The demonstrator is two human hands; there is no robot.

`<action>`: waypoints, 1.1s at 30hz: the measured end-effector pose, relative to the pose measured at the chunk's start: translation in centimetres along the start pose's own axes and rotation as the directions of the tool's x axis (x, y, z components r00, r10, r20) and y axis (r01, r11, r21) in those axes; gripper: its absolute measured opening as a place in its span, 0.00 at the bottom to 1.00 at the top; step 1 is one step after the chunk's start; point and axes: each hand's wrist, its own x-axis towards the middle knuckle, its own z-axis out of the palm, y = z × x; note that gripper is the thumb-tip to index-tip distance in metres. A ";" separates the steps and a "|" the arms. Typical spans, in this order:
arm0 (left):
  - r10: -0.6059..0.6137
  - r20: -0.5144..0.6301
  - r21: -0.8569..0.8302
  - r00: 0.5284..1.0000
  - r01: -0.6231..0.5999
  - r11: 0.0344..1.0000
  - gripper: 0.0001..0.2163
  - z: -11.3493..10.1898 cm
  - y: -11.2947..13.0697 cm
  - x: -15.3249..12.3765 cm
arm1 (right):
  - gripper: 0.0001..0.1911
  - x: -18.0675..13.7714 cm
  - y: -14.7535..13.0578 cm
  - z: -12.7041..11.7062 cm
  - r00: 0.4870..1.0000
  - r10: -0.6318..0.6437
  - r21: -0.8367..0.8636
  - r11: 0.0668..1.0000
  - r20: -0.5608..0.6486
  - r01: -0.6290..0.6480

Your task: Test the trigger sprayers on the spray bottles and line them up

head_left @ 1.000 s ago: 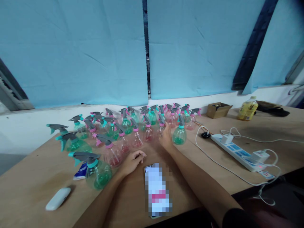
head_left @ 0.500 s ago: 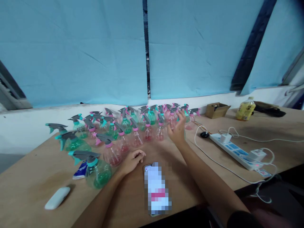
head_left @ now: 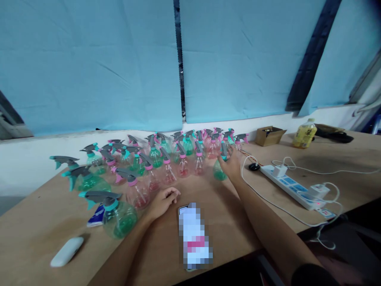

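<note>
Right hand [head_left: 232,165] has shifted rightward to one round, clear-plastic, green-filled spray bottle [head_left: 219,173], grip unclear; left hand [head_left: 163,201] released.

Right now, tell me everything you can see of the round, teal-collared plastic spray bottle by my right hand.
The round, teal-collared spray bottle looks like clear plastic, green toward the bottom, with a grey spray head. It stands upright on the brown table, right of a clear, pink-collared bottle. Your bare right hand partly hides it, fingers and thumb spread near its collar; contact is unclear.
</note>
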 end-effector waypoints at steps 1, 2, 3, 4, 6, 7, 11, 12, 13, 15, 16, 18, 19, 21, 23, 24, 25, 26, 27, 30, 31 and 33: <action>-0.001 0.002 -0.001 1.000 0.001 1.000 0.17 0.0 0.0 0.0 | 0.32 0.0 0.1 0.0 1.000 0.030 0.001 1.000 0.000 -0.030; -0.001 0.005 -0.001 1.000 0.001 1.000 0.17 0.0 0.0 0.0 | 0.30 0.1 0.1 0.0 0.998 0.057 -0.005 0.998 0.000 -0.057; -0.002 0.007 -0.001 1.000 0.002 1.000 0.16 0.0 0.0 0.0 | 0.28 0.1 0.0 -0.1 0.997 0.082 -0.014 0.997 0.001 -0.082; -0.003 0.007 0.000 1.000 0.003 1.000 0.16 0.0 0.0 0.0 | 0.25 0.1 0.0 -0.1 0.995 0.102 -0.021 0.995 0.009 -0.102; -0.005 0.006 0.002 1.000 0.005 1.000 0.16 0.1 0.2 0.0 | 0.20 0.0 -0.2 -0.2 0.992 0.126 -0.004 0.992 0.013 -0.126; -0.007 0.004 0.003 1.000 0.007 1.000 0.16 0.1 0.2 0.0 | 0.19 0.0 -0.2 -0.2 0.992 0.125 0.026 0.992 0.007 -0.125; -0.009 0.003 0.014 1.000 0.009 1.000 0.16 0.0 0.5 -0.1 | 0.17 0.0 -0.6 -0.2 0.996 0.090 0.181 0.979 0.008 -0.090; -0.009 0.003 0.016 1.000 0.009 1.000 0.16 0.0 0.5 -0.1 | 0.16 0.0 -0.7 -0.2 0.996 0.086 0.215 0.973 0.025 -0.089; -0.009 0.003 0.018 1.000 0.009 1.000 0.16 0.0 0.6 -0.1 | 0.15 -0.1 -0.9 -0.2 0.995 0.087 0.244 0.965 0.042 -0.095; -0.008 0.002 0.017 1.000 0.008 1.000 0.16 -0.1 0.6 -0.1 | 0.14 -0.1 -1.3 -0.2 0.993 0.093 0.300 0.947 0.076 -0.112; -0.008 0.002 0.014 1.000 0.008 1.000 0.16 -0.1 0.6 -0.1 | 0.14 -0.2 -1.5 -0.2 0.991 0.093 0.333 0.935 0.095 -0.120; -0.010 0.004 0.011 1.000 0.010 1.000 0.16 -0.1 0.8 -0.1 | 0.13 -0.3 -2.1 -0.2 0.985 0.070 0.418 0.899 0.155 -0.130; -0.012 0.008 0.011 1.000 0.012 1.000 0.16 -0.1 0.8 -0.1 | 0.12 -0.5 -2.5 -0.3 0.979 0.044 0.466 0.875 0.199 -0.134; -0.014 0.009 0.011 1.000 0.014 1.000 0.16 -0.1 1.0 -0.2 | 0.09 -1.0 -3.4 -0.3 0.950 -0.033 0.559 0.815 0.310 -0.154; -0.013 0.006 0.011 1.000 0.013 1.000 0.16 -0.1 1.0 -0.2 | 0.08 -1.6 -4.6 -0.2 0.906 -0.125 0.634 0.752 0.404 -0.179; -0.010 0.004 0.010 1.000 0.010 1.000 0.16 -0.1 1.0 -0.2 | 0.09 -1.9 -5.3 -0.1 0.882 -0.170 0.669 0.717 0.439 -0.194; -0.006 0.003 0.009 1.000 0.006 1.000 0.16 -0.1 0.9 -0.1 | 0.11 -2.3 -6.0 0.1 0.863 -0.215 0.704 0.680 0.458 -0.204; 0.000 0.003 0.007 1.000 0.000 1.000 0.16 -0.1 0.8 -0.1 | 0.12 -2.6 -6.9 0.4 0.839 -0.259 0.738 0.637 0.478 -0.223; 0.006 0.004 0.005 1.000 -0.006 1.000 0.16 -0.1 0.7 -0.1 | 0.13 -2.9 -7.7 0.7 0.810 -0.303 0.764 0.595 0.502 -0.251; 0.020 0.009 -0.005 1.000 -0.020 1.000 0.17 0.0 0.2 -0.1 | 0.14 -3.6 -10.0 2.0 0.730 -0.367 0.779 0.516 0.577 -0.356; 0.020 0.012 -0.007 1.000 -0.020 1.000 0.17 0.0 0.1 0.0 | 0.14 -3.8 -10.7 2.5 0.704 -0.382 0.774 0.501 0.599 -0.387; 0.013 0.015 -0.012 1.000 -0.013 1.000 0.17 0.0 0.0 0.0 | 0.13 -4.1 -11.7 3.4 0.680 -0.385 0.763 0.489 0.624 -0.424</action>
